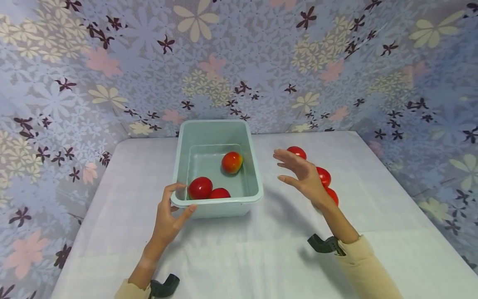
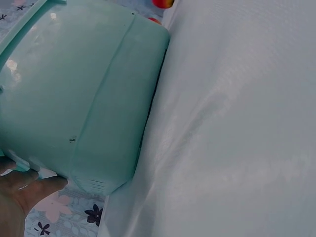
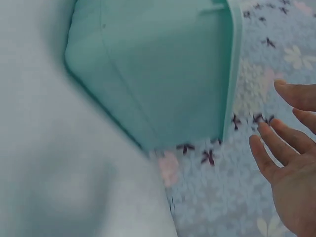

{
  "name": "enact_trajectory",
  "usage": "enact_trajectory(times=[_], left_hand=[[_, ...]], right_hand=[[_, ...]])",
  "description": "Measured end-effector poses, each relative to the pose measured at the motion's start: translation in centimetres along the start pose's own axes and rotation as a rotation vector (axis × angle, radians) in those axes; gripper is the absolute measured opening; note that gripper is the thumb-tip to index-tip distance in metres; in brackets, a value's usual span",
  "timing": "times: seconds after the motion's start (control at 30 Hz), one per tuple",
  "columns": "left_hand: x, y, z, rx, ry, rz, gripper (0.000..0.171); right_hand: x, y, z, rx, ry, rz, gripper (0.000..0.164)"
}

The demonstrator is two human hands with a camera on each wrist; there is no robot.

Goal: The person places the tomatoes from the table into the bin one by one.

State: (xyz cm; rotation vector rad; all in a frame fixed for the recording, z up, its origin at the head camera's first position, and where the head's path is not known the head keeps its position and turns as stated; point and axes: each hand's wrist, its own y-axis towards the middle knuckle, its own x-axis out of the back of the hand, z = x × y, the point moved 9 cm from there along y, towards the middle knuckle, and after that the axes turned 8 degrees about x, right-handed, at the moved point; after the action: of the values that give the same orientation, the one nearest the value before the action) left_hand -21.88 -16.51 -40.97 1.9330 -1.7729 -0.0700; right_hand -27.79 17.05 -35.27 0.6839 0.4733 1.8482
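A pale green plastic bin stands on the white-covered table. My left hand grips its near left corner, thumb along the outer front wall and fingers over the rim. In the left wrist view, that hand shows at the bin's lower corner. Inside the bin lie a red-yellow fruit towards the back right and two red fruits against the near wall. My right hand is raised right of the bin, fingers extended and nothing in them. The right wrist view shows that hand apart from the bin.
Right of the bin, a red fruit lies towards the back, with two more nearer, partly hidden by my right hand and wrist. Flowered cloth hangs behind and beside the table.
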Motion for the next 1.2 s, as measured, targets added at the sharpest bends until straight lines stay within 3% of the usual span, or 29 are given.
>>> enact_trajectory(times=[0.2,0.43,0.8,0.97,1.2], left_hand=[[0.1,-0.1,0.0,-0.009,-0.001,-0.010,0.054],[0.4,0.0,-0.1,0.005,0.011,-0.017,0.055],[0.1,-0.1,-0.3,-0.029,-0.024,-0.028,0.057],[0.3,-0.2,-0.4,-0.030,-0.012,-0.040,0.055],[0.2,-0.1,-0.4,-0.035,-0.027,-0.025,0.054]], right_hand=[[3.1,-2.1,0.1,0.009,0.032,-0.048,0.063],[6.4,-4.7,-0.3,-0.058,0.073,-0.182,0.059],[9.9,-8.8,-0.9,-0.137,-0.046,-0.240,0.058],[11.3,-10.6,-2.1,-0.177,-0.031,-0.292,0.055],[12.7,-12.8,-3.7,-0.267,-0.117,-0.308,0.049]])
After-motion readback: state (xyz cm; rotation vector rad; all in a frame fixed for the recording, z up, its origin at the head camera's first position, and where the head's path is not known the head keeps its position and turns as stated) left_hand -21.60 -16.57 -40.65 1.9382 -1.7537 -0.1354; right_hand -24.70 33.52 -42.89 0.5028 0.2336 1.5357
